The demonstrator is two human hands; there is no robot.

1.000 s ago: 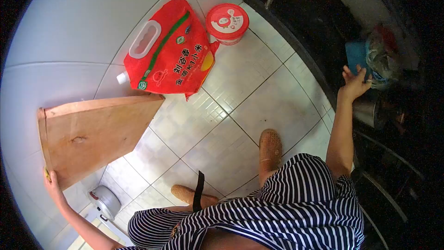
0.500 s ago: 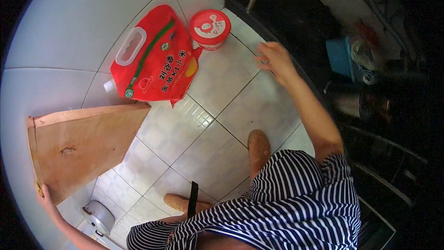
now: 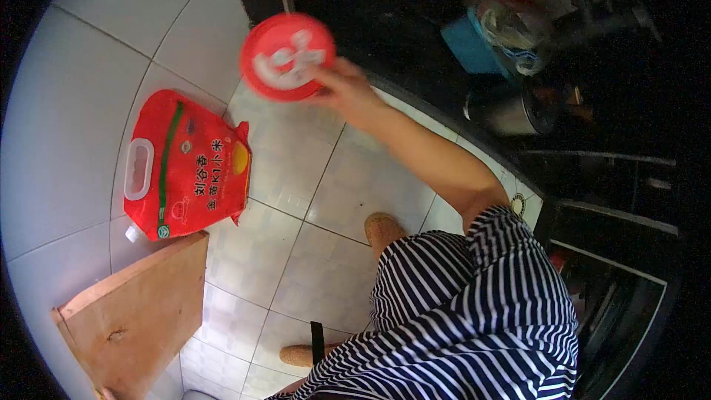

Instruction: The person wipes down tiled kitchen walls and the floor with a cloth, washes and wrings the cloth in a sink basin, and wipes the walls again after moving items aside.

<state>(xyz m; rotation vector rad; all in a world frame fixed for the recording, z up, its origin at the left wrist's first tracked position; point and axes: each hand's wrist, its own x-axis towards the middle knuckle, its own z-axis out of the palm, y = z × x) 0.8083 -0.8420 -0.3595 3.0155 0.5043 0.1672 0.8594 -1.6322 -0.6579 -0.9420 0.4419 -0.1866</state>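
My right hand [image 3: 344, 89] is closed on the red-lidded tub [image 3: 287, 57], which is blurred and appears lifted off the floor in front of the dark cabinet. Only a fingertip or so of my left hand [image 3: 108, 394] shows, at the lower edge of the wooden board [image 3: 141, 318]; the rest is out of frame. The board leans at the left by the tiled wall. Above it stands a red bag [image 3: 194, 170] with a white handle and spout, against the wall.
Inside the dark cabinet at the right are a blue box [image 3: 474, 43], a clear plastic bag [image 3: 511, 26] and a metal pot [image 3: 509, 112]. My foot in a tan shoe [image 3: 384, 230] is on the tiled floor [image 3: 296, 178]. A floor drain [image 3: 518, 204] lies by the cabinet.
My right hand has left the blue box in the cabinet, crossed over and taken hold of the red-lidded tub. The view has swung right, and my left hand has mostly dropped out of frame.
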